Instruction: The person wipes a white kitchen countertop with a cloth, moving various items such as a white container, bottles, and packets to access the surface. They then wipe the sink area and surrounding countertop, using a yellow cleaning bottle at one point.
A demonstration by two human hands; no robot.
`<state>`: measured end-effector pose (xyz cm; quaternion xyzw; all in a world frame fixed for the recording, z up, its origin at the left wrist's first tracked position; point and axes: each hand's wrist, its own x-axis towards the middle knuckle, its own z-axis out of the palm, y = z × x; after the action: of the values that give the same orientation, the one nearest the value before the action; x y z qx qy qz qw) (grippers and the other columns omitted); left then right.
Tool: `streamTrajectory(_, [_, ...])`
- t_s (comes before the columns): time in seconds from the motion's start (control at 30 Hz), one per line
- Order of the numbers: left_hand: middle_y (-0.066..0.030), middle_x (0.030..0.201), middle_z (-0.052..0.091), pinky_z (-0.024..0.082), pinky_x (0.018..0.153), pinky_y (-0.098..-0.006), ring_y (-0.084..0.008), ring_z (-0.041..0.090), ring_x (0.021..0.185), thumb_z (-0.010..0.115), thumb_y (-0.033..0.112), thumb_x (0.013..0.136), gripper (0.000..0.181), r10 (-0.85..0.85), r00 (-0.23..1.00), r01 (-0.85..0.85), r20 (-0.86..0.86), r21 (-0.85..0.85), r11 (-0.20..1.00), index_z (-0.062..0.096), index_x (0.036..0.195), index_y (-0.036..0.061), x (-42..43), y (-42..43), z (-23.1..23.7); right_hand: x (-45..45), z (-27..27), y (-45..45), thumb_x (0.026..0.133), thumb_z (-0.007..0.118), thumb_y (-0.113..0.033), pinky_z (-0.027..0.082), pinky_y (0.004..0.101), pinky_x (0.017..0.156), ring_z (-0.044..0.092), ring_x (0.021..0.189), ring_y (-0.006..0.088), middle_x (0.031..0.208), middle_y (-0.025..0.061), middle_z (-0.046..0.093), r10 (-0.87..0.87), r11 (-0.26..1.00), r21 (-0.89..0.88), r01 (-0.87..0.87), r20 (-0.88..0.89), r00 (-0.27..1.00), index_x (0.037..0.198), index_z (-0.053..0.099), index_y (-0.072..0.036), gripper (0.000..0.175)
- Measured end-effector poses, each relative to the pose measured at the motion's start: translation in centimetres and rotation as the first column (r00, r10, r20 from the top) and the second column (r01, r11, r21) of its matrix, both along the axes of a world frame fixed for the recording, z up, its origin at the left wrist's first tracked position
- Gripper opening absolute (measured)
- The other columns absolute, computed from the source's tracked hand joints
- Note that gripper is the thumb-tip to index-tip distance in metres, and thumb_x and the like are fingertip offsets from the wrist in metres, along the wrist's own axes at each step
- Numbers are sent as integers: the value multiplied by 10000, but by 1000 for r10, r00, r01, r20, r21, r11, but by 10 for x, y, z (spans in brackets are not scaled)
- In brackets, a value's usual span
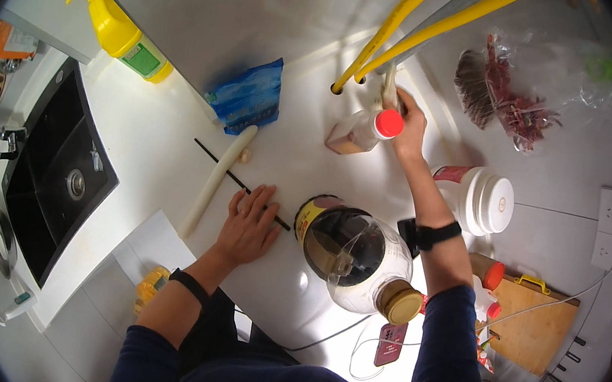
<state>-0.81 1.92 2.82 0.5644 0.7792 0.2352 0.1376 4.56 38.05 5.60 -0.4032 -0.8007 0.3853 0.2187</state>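
My left hand (250,227) lies palm down on the white counter, fingers a little apart. Its fingertips cross a thin black stick (220,162), like a chopstick; a firm hold on it does not show. Beside it lies a long pale rod (216,183), with a small beige piece (245,155) near its upper end. My right hand (411,125) reaches to the back corner, behind a clear jar (351,134) with a red cap. Its fingers touch a pale, narrow item (389,92) there, partly hidden; the grip is unclear.
A large dark-filled jar (355,253) with a gold lid stands between my arms. Right of it is a white tub (480,202). Yellow pipes (395,28) enter the counter. A blue pouch (251,97), yellow pump bottle (125,34) and black sink (59,174) are left.
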Motion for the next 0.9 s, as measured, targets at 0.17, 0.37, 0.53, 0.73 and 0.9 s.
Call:
streamTrajectory(0.17, [-174,1463,375,175,1129,-517,-336,347,1372,617,222,871,394,-2,1000,2,-4,-3,1000,505,1201,38,-1,0,1,-41,-10,-7,792,763,-325,458,447,819,585,1011,337,1134,189,573,258,853,436,-287,126,958,1258,632,-115,527])
streamTrajectory(0.37, [-171,1456,384,172,1126,-511,-332,346,1369,626,224,861,397,-1,1000,0,-7,-17,1000,510,1197,46,0,1,0,-44,0,-13,834,675,-480,316,528,891,456,1101,318,1171,151,427,187,803,349,-484,622,760,1323,592,-282,534])
streamTrajectory(0.53, [-168,1448,392,170,1125,-510,-332,355,1359,618,220,865,385,2,1000,-2,-16,-15,1000,509,1194,52,-1,2,2,-67,10,-3,846,637,-504,313,534,898,487,1079,323,1140,135,430,227,835,202,-512,722,654,1315,598,-313,508])
streamTrajectory(0.73, [-169,1446,395,172,1125,-514,-335,358,1357,616,218,866,381,3,1000,-3,-28,-1,1000,509,1193,54,-1,1,2,-40,15,-5,859,580,-473,293,526,911,498,1092,325,1172,122,432,244,842,138,-522,766,595,1350,560,-354,506])
streamTrajectory(0.9, [-170,1450,392,167,1130,-514,-330,347,1367,612,228,875,379,12,1000,-12,-9,5,1000,514,1198,55,-1,0,0,2,16,-16,858,544,-409,290,511,910,501,1109,327,1180,128,437,219,805,160,-571,815,537,1423,461,-396,571])
